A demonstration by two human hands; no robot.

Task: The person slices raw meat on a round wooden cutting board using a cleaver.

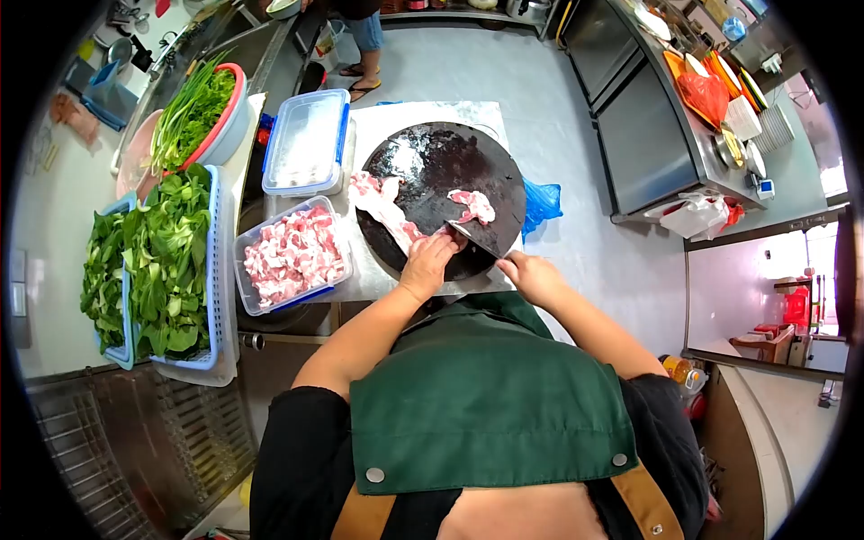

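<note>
A long strip of raw meat [382,207] lies across the round dark chopping board [450,153]. My left hand [429,263] presses and grips the near end of this strip, fingers bent over it. In my right hand [535,278] is the handle of a knife [482,240], its blade reaching left over the board, close beside my left fingertips. Just beyond the blade rests a separate piece of meat [472,206]. Left of the board stands a clear plastic container [335,279] filled with small cut chunks of meat [292,255].
Behind that container sits a lidded clear box [306,144] with blue clips. Farther left are blue baskets [214,270] of leafy greens and a tub [238,112] of green herbs. A blue plastic bag [542,205] hangs at the board's right. Another person [364,45] stands at the back.
</note>
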